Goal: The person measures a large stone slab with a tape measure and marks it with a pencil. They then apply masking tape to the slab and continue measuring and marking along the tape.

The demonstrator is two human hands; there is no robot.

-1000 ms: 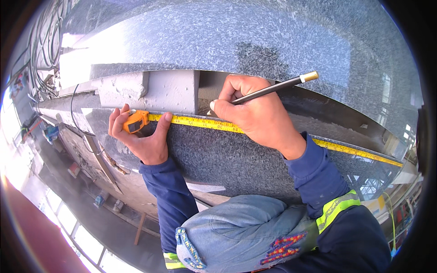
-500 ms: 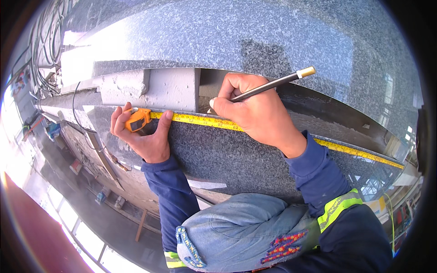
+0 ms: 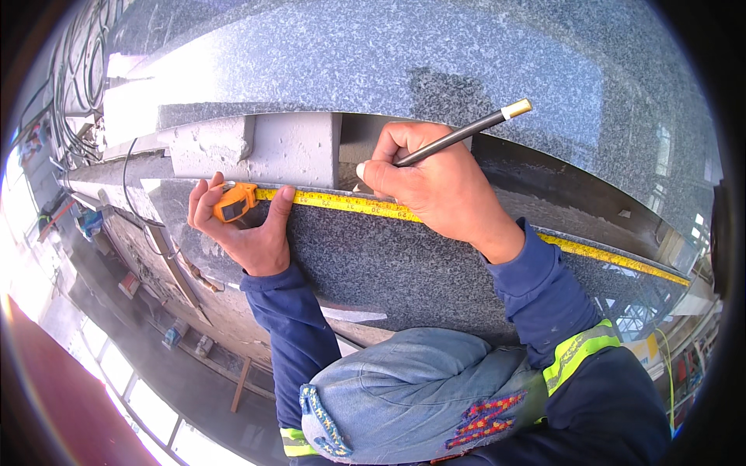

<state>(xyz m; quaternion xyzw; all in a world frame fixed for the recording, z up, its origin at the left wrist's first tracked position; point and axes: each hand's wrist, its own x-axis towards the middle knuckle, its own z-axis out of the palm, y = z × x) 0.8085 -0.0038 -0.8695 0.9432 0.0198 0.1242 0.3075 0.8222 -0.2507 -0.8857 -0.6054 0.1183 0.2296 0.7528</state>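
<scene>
My left hand (image 3: pixel 247 237) is wrapped round the orange case of a tape measure (image 3: pixel 235 203), its thumb pressing near the start of the pulled-out yellow blade (image 3: pixel 342 202). That blade lies along the far edge of a dark speckled stone slab (image 3: pixel 373 272) and runs to the slab's right end. My right hand (image 3: pixel 443 182) holds a black pencil (image 3: pixel 458 141) with a gold and white end, which points up and right. The wrist and heel of this hand cover part of the blade. The pencil's tip is hidden behind the fingers.
Beyond a gap stands a larger polished speckled slab (image 3: pixel 373 62). A pale block (image 3: pixel 295 147) sits in the gap. Coiled cables (image 3: pixel 78 78) hang at the far left. Below on the left are a wooden stick (image 3: pixel 241 384) and other items. My jeans-covered knee (image 3: pixel 412 396) is against the near side.
The pencil has shifted slightly left and up at its rear end, with a small movement of the right hand. My left hand and the tape measure stay nearly still.
</scene>
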